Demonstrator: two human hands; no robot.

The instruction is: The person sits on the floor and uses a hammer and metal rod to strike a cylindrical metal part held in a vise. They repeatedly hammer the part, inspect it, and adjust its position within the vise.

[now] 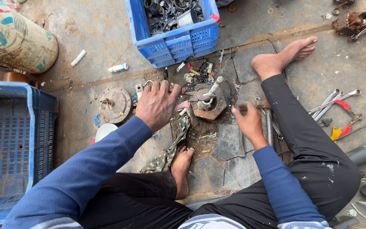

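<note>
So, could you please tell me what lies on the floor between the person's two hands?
In the head view, a rusty round motor part with an upright shaft lies between the left hand and the right hand, amid dirt and small debris.

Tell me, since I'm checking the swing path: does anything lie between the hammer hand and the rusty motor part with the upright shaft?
Nothing visible does. The right hand holds the metal hammer just right of the rusty round motor part; only bare cracked stone floor lies between. The left hand rests on its other side.

Rusty matt metal housing (208, 104), glossy blue plastic crate (178, 42), shiny steel wrenches (333, 101)
</note>
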